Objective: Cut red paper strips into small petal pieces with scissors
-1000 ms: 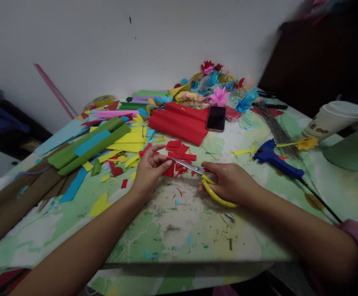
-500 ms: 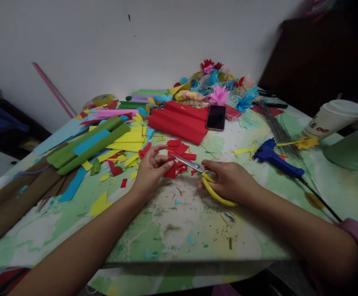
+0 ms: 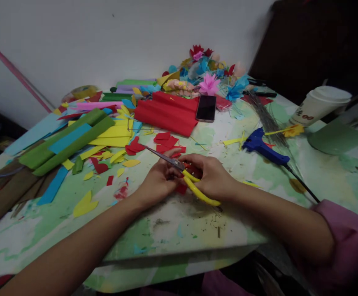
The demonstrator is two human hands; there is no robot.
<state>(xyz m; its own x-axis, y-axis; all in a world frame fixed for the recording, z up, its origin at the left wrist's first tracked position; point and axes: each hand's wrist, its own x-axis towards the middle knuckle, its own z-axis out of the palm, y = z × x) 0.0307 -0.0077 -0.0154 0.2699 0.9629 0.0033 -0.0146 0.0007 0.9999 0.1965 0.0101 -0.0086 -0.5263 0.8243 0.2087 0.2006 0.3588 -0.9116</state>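
My right hand (image 3: pixel 217 174) is closed around a pair of scissors (image 3: pixel 202 195) with yellow handles. The metal blades point away to the left, passing over my left hand (image 3: pixel 160 176). The left fingers are curled and meet the right fingertips. Between the hands a bit of red paper (image 3: pixel 181 189) shows, and my left fingers seem to pinch it; most of it is hidden. Just beyond the hands lie several red paper scraps (image 3: pixel 166 142). Left of the blade tip rest some red cut petals (image 3: pixel 134 146).
A red crepe sheet (image 3: pixel 163 113) lies farther back with a phone (image 3: pixel 206 109) on its right edge. At the right are a blue glue gun (image 3: pixel 265 148), wires (image 3: pixel 263 117) and a paper cup (image 3: pixel 319 105). Green rolls (image 3: pixel 70 142) and yellow paper (image 3: pixel 114 135) lie left; paper flowers (image 3: pixel 210 84) pile behind.
My hands have come together, with the right hand and scissors moving left to the left hand. The view has shifted slightly, so the table items sit farther left and higher.
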